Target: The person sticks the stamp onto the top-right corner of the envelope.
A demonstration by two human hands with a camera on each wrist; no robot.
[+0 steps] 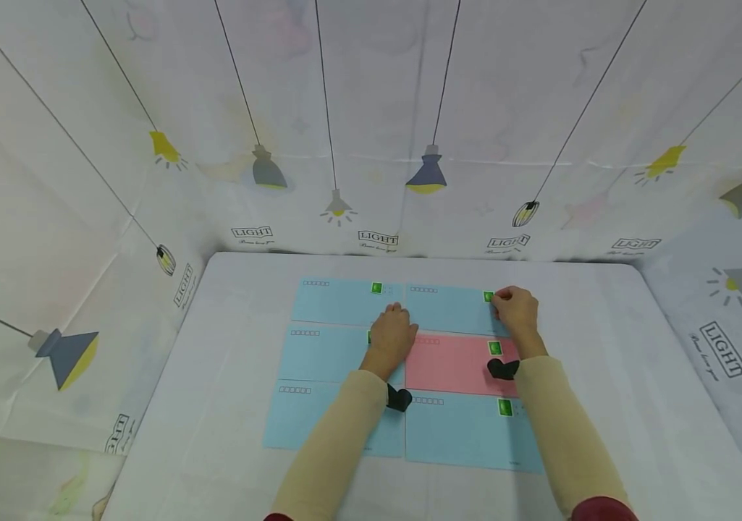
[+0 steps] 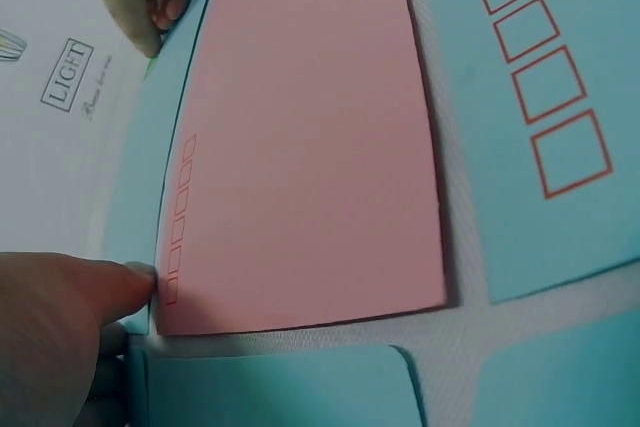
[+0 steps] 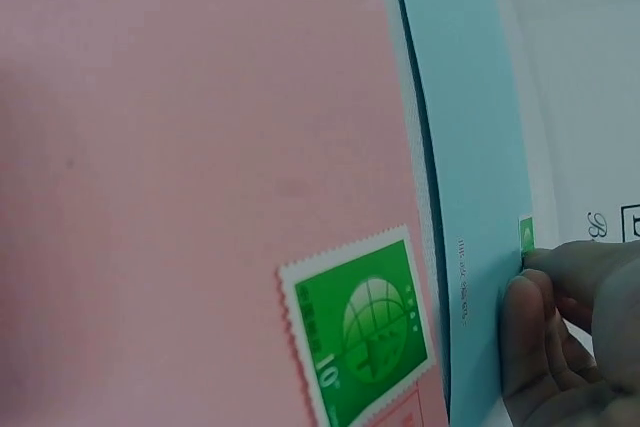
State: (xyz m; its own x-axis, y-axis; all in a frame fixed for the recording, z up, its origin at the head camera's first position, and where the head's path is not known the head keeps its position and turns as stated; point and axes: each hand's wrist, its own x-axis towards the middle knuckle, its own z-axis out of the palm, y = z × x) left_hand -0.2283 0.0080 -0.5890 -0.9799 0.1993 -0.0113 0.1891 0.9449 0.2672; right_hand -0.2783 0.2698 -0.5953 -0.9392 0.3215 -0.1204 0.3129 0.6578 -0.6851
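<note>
My left hand rests at the inner edges of the left-hand blue envelopes, its thumb reaching toward the lower-left corner of the top right blue envelope. Seen from the left wrist, that thumb lies on the blue strip beside the pink envelope. At the far right corner of the top right envelope, my right hand pinches a small green stamp between thumb and forefinger. The fingertips hide part of this stamp. Another green stamp, with a white toothed border and a globe, sits on the pink envelope.
Envelopes lie in two columns on the white table. Below the pink one is a blue envelope with its own green stamp. The top left envelope also bears a stamp. A lamp-patterned cloth hangs behind.
</note>
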